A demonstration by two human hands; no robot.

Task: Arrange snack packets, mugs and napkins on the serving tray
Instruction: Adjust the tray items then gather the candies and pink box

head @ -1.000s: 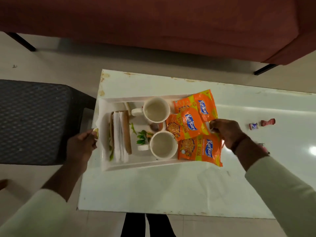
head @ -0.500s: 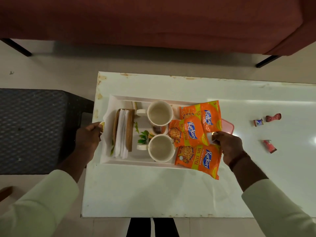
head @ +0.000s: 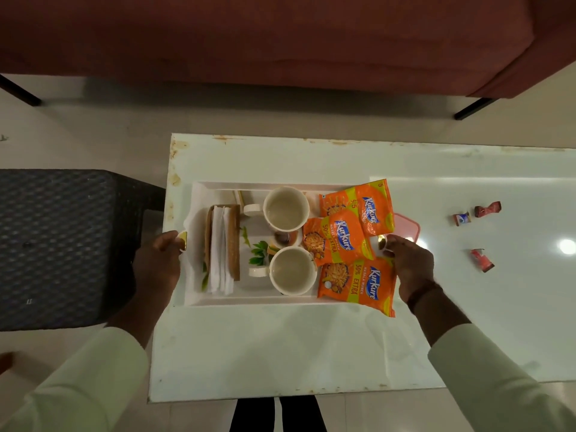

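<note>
change: serving tray (head: 265, 302) sits nearer the tabletop's (head: 280, 353) left edge than before
hands: left hand (head: 157, 265) and right hand (head: 408, 263) closed on its gold end handles, seemingly
room: tabletop's near edge bare

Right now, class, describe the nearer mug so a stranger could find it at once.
Find the white tray at the table's left end. Two cream mugs stand mid-tray; this mug is closer to the person, beside the lowest orange snack packet, unlike the farther mug.
</note>
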